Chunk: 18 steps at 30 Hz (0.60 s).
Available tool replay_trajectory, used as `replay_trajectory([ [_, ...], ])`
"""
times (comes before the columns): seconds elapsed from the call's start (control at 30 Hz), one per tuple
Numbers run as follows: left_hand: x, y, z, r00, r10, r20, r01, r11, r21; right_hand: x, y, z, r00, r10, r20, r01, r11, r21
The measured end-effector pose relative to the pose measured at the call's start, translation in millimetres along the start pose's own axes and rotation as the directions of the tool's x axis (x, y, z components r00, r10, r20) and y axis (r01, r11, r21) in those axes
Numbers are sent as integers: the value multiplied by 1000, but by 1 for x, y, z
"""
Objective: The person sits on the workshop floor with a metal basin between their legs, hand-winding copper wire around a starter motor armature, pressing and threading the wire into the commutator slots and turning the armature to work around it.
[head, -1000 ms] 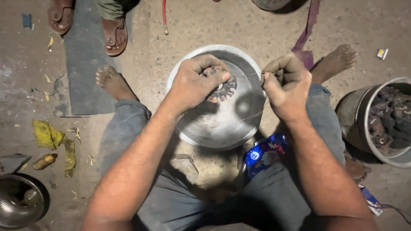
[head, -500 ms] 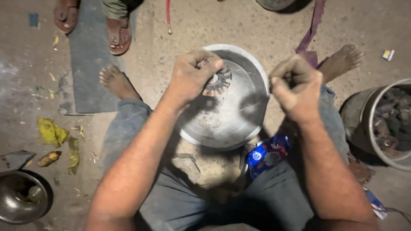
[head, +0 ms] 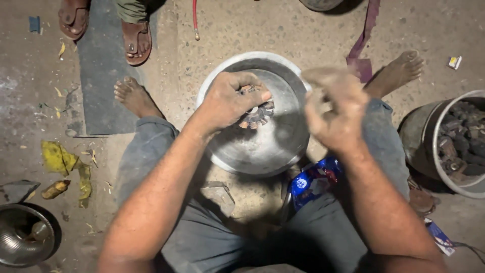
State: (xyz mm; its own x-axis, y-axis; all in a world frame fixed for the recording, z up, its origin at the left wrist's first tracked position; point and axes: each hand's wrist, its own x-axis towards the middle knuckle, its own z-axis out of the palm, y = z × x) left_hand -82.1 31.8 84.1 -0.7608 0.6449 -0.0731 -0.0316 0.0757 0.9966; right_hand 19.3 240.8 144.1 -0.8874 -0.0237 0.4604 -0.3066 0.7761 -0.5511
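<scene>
We sit on a rough, gritty concrete floor with a wide, round, dull-grey metal basin between our knees, its smooth inner wall scuffed and dusty; to the right stands a grey round bucket heaped with dark, greasy metal parts, which we judge to be the stock left to handle, so the work looks only partly through (how many pieces are already finished we cannot tell). Over the basin our left hand is closed tight around a small round toothed metal part with coppery edges, holding it just above the basin's floor. Our right hand hovers blurred at the basin's right rim, fingers curled; whether it pinches anything we cannot tell. A crumpled glossy blue wrapper lies by our right thigh
</scene>
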Motion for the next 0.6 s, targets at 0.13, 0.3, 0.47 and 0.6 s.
replay_trajectory([
  [0.13,1,-5,-1,998,3,58,1,997,-83,7,-2,12,964,19,267,-110,938,330],
  [0.3,4,-6,-2,999,27,-41,-21,989,150,5,3,16,948,191,256,-218,973,80],
  [0.47,10,-5,-7,993,-98,-68,92,991,-94,5,8,15,917,330,225,-357,930,89],
  [0.6,5,-5,-2,997,69,16,-68,996,-64,1,10,24,938,322,126,-331,942,56],
])
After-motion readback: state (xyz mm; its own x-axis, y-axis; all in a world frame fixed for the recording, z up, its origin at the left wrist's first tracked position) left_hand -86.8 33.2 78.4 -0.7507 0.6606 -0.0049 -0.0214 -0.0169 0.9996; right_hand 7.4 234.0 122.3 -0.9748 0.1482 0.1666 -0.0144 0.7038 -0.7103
